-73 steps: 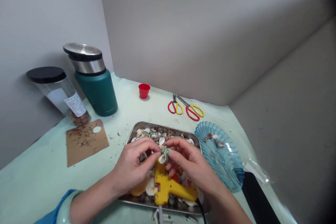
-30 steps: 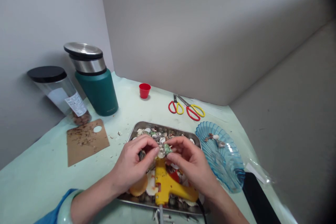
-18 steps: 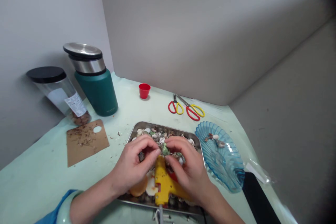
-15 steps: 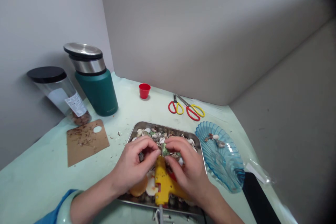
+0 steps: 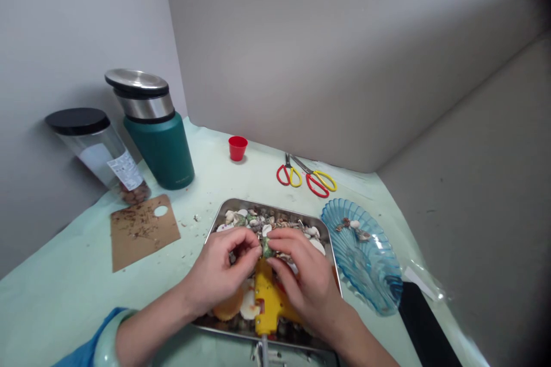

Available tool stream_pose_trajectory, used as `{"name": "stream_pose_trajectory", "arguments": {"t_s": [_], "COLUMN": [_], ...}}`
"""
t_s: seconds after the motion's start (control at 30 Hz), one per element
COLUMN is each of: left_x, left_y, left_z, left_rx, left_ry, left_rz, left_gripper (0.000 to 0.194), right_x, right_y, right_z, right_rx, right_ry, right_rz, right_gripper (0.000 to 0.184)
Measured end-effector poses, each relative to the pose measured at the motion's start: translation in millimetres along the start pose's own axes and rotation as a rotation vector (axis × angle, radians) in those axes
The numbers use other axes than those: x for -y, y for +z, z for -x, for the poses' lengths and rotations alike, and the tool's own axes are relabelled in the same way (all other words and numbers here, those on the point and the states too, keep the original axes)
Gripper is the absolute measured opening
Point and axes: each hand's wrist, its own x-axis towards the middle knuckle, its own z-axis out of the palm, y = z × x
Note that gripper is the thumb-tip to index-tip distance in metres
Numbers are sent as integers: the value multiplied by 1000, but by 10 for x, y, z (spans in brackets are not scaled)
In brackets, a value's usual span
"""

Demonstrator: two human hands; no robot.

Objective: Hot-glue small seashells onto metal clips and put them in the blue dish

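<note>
Both hands meet above the metal tray [image 5: 224,330] of seashells [image 5: 241,217]. My right hand [image 5: 305,275] has its thumb and fingers closed around a small green shell [image 5: 267,248]. Thumb and forefinger of my left hand [image 5: 230,261] are pinched together beside that shell; whatever is between them is too small to make out. Just below the fingertips lies a yellow glue gun [image 5: 267,301] across the tray, its nozzle end hidden near the hands. Under it are an orange scallop shell [image 5: 228,305] and a white one [image 5: 248,305].
A blue shell-shaped dish [image 5: 365,264] with a few shells stands right. Behind lie two pairs of scissors [image 5: 318,183] and a red cup [image 5: 237,149]. On the left are a green bottle [image 5: 161,152], a clear jar [image 5: 103,155] and a littered brown board [image 5: 144,232].
Both hands have shifted only slightly. The green shell has moved a little lower and to the left between the fingertips. Everything else stays put.
</note>
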Motion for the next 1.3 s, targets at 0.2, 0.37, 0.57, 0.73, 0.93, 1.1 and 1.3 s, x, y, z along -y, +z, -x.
{"name": "stream_pose_trajectory", "arguments": {"t_s": [0.2,0.37,0.57,0.73,0.93,1.1,1.3], "left_x": [-25,-21,-10,1,7,14,16], "left_y": [1,1,5,15,10,-1,8], "left_z": [4,1,-2,4,10,13,31], "left_rx": [-14,-14,-8,-7,4,6,-27], "left_ry": [30,32,40,48,56,79,87], "left_rz": [-24,-31,-41,-63,-84,-105,-98], "left_gripper": [14,14,14,14,14,14,15], "right_x": [-8,-7,11,3,2,4,-2], "right_y": [1,12,28,32,27,39,18], "right_z": [29,20,20,27,25,14,9], "right_rx": [17,20,8,8,12,10,23], "right_ry": [5,24,15,8,10,1,24], "right_rz": [19,19,44,55,66,72,25], "right_gripper": [26,26,24,25,26,25,26]}}
